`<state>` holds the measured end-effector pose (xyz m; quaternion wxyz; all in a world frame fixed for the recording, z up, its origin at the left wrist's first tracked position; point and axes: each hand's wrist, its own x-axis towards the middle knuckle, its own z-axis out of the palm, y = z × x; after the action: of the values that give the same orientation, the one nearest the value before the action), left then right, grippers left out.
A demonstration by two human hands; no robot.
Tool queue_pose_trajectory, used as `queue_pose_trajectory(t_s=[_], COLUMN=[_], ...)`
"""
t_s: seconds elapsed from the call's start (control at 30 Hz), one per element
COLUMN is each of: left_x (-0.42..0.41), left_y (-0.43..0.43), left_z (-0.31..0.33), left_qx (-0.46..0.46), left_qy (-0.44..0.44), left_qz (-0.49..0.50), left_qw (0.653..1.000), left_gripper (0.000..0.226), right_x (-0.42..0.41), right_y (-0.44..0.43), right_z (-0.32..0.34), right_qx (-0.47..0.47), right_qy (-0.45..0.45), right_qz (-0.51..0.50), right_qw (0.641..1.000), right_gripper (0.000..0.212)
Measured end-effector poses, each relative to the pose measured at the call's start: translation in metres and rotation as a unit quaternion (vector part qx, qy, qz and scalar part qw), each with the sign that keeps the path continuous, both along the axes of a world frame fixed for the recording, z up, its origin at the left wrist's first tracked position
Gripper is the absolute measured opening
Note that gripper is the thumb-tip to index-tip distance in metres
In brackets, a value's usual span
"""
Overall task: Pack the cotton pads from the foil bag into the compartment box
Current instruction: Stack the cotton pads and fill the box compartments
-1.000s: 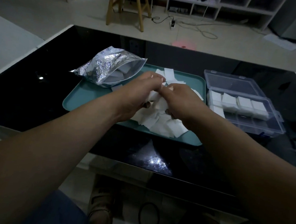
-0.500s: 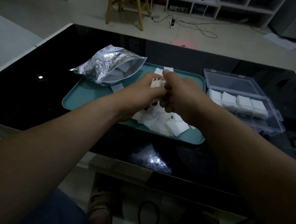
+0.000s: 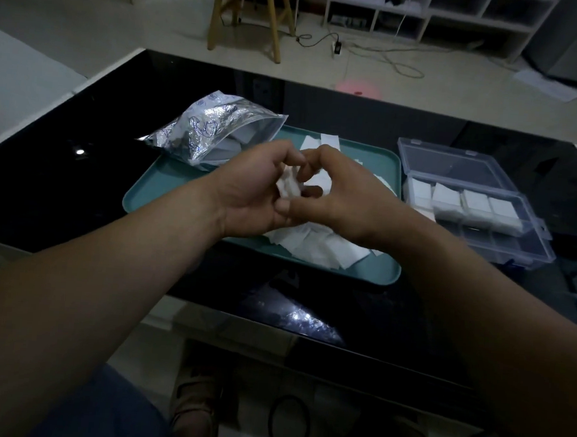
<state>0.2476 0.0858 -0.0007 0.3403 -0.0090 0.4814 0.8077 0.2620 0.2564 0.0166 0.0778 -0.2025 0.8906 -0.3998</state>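
Cotton pads (image 3: 477, 203) fill the compartment box's (image 3: 515, 245) far row; both hands, left hand (image 3: 255, 189) and right hand (image 3: 345, 198), pinch a small stack (image 3: 289, 186) above the tray (image 3: 153, 193).

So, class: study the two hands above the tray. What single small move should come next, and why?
Probably carry the stack of cotton pads right, to the compartment box. The left hand and right hand both pinch it above the tray; the box's lid is open, its far row is filled, and the near row looks mostly empty.
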Motion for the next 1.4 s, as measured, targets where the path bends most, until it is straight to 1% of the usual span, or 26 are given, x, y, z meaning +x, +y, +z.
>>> queue_pose_trajectory(t_s=[0.07, 0.13, 0.3, 0.47, 0.53, 0.6, 0.67, 0.77, 0.83, 0.9, 0.97, 1.03, 1.1, 1.13, 1.2, 1.23, 1.27, 1.33, 1.4], left_x=[0.001, 0.0, 0.0, 0.004, 0.005, 0.004, 0.004, 0.004, 0.005, 0.004, 0.001, -0.004, -0.008, -0.009, -0.008, -0.006, -0.005, -0.004, -0.003], left_y=[-0.001, -0.002, -0.002, 0.006, 0.006, 0.005, 0.005, 0.005, 0.002, -0.001, -0.003, -0.006, -0.009, -0.011, -0.012, -0.011, -0.01, -0.008, -0.006], left_z=[-0.001, -0.003, -0.005, -0.002, -0.001, -0.003, -0.004, -0.003, -0.001, 0.002, 0.006, 0.006, 0.005, 0.003, 0.002, 0.002, 0.001, 0.0, 0.0], left_qx=[0.006, 0.015, -0.015, -0.019, -0.018, -0.037, -0.059, -0.054, -0.028, -0.02, -0.031, -0.05, -0.099, -0.12, -0.152, -0.171, -0.194, -0.23, -0.238], left_qy=[-0.008, -0.015, 0.005, -0.005, -0.011, -0.002, 0.004, -0.013, -0.015, -0.015, -0.035, -0.051, -0.037, -0.03, -0.023, -0.018, -0.006, 0.018, 0.029], left_qz=[-0.013, -0.003, 0.003, 0.012, 0.017, 0.026, 0.025, 0.025, 0.034, 0.054, 0.1, 0.18, 0.242, 0.257, 0.258, 0.248, 0.236, 0.215, 0.198], left_qw=[1.0, 1.0, 1.0, 1.0, 1.0, 0.999, 0.998, 0.998, 0.999, 0.998, 0.994, 0.981, 0.964, 0.958, 0.954, 0.953, 0.952, 0.949, 0.95], left_gripper=[0.014, 0.017, 0.026, 0.038, 0.039, 0.038, 0.04, 0.047, 0.04, 0.03, 0.022, 0.009, 0.005, 0.008, 0.013, 0.013, 0.012, 0.01, 0.007], right_x=[-0.001, -0.004, 0.0, -0.001, -0.002, -0.002, -0.001, 0.0, 0.001, 0.001, -0.003, -0.009, -0.016, -0.019, -0.022, -0.022, -0.021, -0.017, -0.013], right_y=[0.0, 0.001, 0.001, -0.008, -0.007, -0.006, -0.006, -0.006, -0.006, -0.004, -0.003, 0.001, 0.008, 0.011, 0.016, 0.017, 0.016, 0.011, 0.005], right_z=[-0.004, -0.006, -0.004, -0.011, -0.011, -0.011, -0.011, -0.009, -0.008, -0.007, -0.006, -0.001, 0.0, -0.002, -0.009, -0.012, -0.014, -0.017, -0.021], right_qx=[0.022, 0.032, 0.008, -0.011, -0.021, -0.03, -0.019, -0.023, -0.025, -0.024, -0.056, -0.074, -0.021, 0.018, 0.083, 0.112, 0.142, 0.21, 0.267], right_qy=[0.023, 0.032, 0.016, 0.053, 0.045, 0.026, 0.031, 0.038, 0.02, 0.012, 0.017, 0.026, 0.062, 0.078, 0.085, 0.084, 0.088, 0.101, 0.11], right_qz=[-0.007, -0.016, -0.001, -0.021, -0.017, -0.005, -0.004, -0.004, 0.01, 0.008, -0.031, -0.098, -0.147, -0.151, -0.117, -0.086, -0.05, 0.022, 0.053], right_qw=[0.999, 0.999, 1.0, 0.998, 0.999, 0.999, 0.999, 0.999, 0.999, 1.0, 0.998, 0.992, 0.987, 0.985, 0.986, 0.986, 0.985, 0.972, 0.956], right_gripper=[0.039, 0.038, 0.05, 0.044, 0.045, 0.049, 0.049, 0.046, 0.047, 0.046, 0.039, 0.03, 0.022, 0.018, 0.011, 0.014, 0.021, 0.043, 0.056])
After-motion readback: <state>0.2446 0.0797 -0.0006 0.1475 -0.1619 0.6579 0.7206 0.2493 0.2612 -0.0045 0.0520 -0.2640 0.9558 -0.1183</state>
